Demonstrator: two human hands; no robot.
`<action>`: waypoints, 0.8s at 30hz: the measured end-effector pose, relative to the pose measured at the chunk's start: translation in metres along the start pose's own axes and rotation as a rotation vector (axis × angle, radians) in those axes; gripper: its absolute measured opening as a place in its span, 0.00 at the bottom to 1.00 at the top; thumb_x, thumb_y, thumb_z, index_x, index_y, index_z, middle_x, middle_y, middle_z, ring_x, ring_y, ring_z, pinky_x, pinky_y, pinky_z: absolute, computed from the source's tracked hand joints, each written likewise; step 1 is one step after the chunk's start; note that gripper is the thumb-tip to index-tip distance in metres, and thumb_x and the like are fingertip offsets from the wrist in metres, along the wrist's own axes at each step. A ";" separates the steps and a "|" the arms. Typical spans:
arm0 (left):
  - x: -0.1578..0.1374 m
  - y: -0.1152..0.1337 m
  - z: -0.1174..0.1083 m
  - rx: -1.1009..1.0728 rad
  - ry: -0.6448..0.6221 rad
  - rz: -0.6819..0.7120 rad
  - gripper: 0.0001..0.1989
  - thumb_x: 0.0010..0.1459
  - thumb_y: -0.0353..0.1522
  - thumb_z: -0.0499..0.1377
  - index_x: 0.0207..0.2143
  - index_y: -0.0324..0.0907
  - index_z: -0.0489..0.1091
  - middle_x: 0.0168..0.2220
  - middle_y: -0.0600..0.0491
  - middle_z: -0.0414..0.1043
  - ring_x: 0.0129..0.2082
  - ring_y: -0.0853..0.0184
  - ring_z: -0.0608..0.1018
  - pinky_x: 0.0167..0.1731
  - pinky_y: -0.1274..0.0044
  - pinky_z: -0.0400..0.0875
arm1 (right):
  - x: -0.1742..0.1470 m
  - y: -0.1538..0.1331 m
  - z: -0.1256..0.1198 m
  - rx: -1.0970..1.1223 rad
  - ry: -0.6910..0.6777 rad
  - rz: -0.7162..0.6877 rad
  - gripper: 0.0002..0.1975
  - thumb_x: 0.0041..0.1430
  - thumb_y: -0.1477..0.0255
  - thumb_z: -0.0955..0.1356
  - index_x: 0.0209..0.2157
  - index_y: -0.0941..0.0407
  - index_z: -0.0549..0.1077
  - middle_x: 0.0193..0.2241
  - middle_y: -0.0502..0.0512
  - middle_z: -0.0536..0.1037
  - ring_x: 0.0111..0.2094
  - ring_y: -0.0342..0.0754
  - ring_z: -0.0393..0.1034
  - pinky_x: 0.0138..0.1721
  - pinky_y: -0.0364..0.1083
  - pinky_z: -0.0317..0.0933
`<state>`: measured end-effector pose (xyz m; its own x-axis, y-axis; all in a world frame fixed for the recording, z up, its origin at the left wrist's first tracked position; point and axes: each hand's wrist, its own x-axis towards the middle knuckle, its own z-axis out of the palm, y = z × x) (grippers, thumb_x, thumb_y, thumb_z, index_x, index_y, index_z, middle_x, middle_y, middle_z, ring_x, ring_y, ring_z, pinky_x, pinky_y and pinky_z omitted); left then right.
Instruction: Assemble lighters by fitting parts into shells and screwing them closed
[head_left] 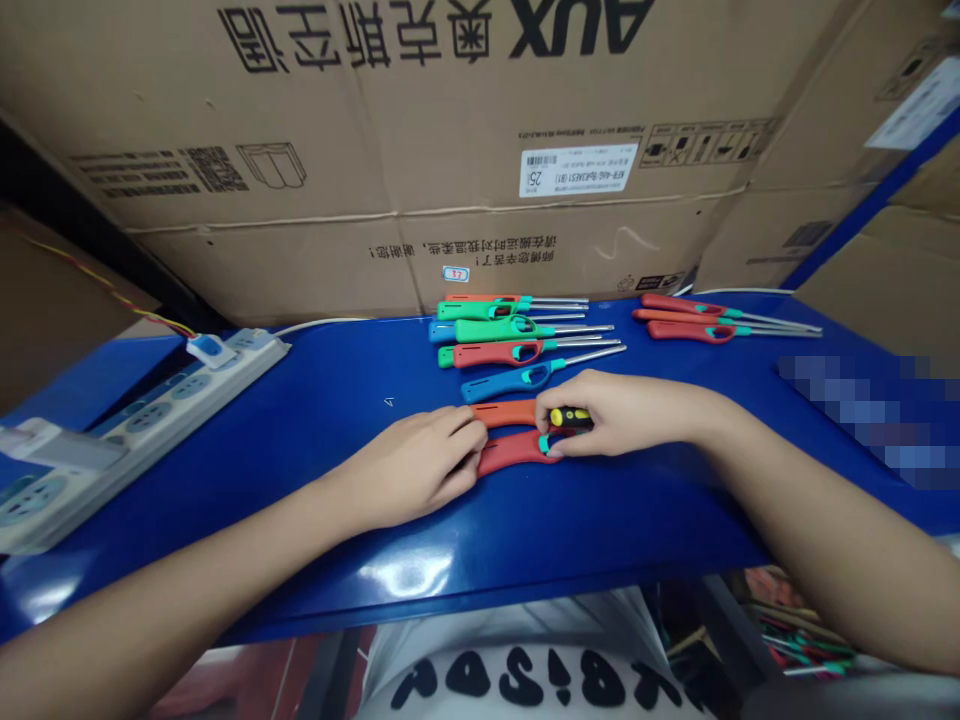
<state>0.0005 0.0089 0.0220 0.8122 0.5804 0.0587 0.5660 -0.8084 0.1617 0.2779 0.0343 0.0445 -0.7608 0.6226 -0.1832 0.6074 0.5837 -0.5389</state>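
Observation:
Side by side in front of me lie an orange gas lighter (504, 413) and a red gas lighter (514, 453). My left hand (431, 462) is closed over their butt ends on the left. Closed around the trigger end, my right hand (619, 408) has its thumb and fingertips on both lighters. A yellow and black tool handle (570, 417), like a screwdriver's, is tucked within the right hand; its tip is hidden. The long metal tubes of both lighters are hidden under that hand. Just beyond lies a blue lighter (504, 383).
Several green, red and blue lighters (491, 329) lie in a row behind, and 3 red ones (697, 318) at the back right. A white power strip (161, 410) runs along the left. A big cardboard sheet (420, 180) walls the back of the blue table (315, 570).

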 end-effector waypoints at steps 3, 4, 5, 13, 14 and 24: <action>0.001 0.001 0.003 0.173 -0.020 0.003 0.09 0.70 0.32 0.49 0.38 0.41 0.67 0.38 0.49 0.72 0.33 0.61 0.74 0.34 0.70 0.69 | 0.001 -0.006 0.003 -0.040 -0.028 -0.005 0.08 0.62 0.68 0.68 0.31 0.57 0.75 0.26 0.48 0.75 0.27 0.41 0.65 0.30 0.41 0.54; 0.002 0.001 0.005 0.209 -0.015 -0.001 0.10 0.71 0.32 0.48 0.38 0.41 0.67 0.37 0.49 0.73 0.33 0.61 0.75 0.34 0.70 0.69 | 0.001 -0.007 0.004 -0.061 -0.038 -0.002 0.11 0.62 0.67 0.68 0.28 0.57 0.74 0.24 0.48 0.74 0.25 0.41 0.64 0.29 0.42 0.53; 0.002 0.001 0.007 0.235 -0.005 -0.009 0.12 0.72 0.32 0.47 0.38 0.40 0.67 0.36 0.48 0.73 0.33 0.61 0.75 0.33 0.70 0.69 | 0.002 -0.007 0.005 -0.077 -0.047 -0.001 0.13 0.63 0.65 0.67 0.26 0.57 0.73 0.23 0.48 0.73 0.24 0.40 0.62 0.29 0.42 0.52; 0.001 -0.010 -0.002 0.275 0.095 -0.143 0.19 0.74 0.37 0.42 0.35 0.42 0.67 0.33 0.49 0.74 0.33 0.61 0.77 0.32 0.73 0.67 | 0.002 -0.001 0.006 -0.045 -0.096 -0.086 0.13 0.61 0.63 0.70 0.27 0.57 0.75 0.23 0.48 0.73 0.24 0.41 0.63 0.30 0.43 0.55; 0.000 -0.016 -0.008 0.276 0.115 -0.214 0.19 0.74 0.38 0.42 0.35 0.42 0.67 0.34 0.49 0.74 0.34 0.61 0.77 0.32 0.73 0.66 | 0.000 -0.001 0.003 -0.020 -0.087 -0.100 0.13 0.62 0.64 0.69 0.28 0.57 0.75 0.24 0.49 0.74 0.25 0.41 0.64 0.31 0.43 0.55; -0.015 -0.097 -0.029 0.160 -0.073 -0.642 0.19 0.67 0.40 0.46 0.28 0.43 0.68 0.33 0.47 0.77 0.33 0.57 0.78 0.29 0.73 0.61 | -0.036 0.026 -0.044 -0.156 0.426 0.117 0.18 0.62 0.54 0.67 0.35 0.54 0.77 0.28 0.53 0.77 0.27 0.47 0.67 0.30 0.46 0.57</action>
<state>-0.0711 0.0816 0.0337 0.3107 0.9480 -0.0686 0.9501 -0.3119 -0.0061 0.3315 0.0499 0.0735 -0.5430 0.8286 0.1362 0.7355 0.5476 -0.3989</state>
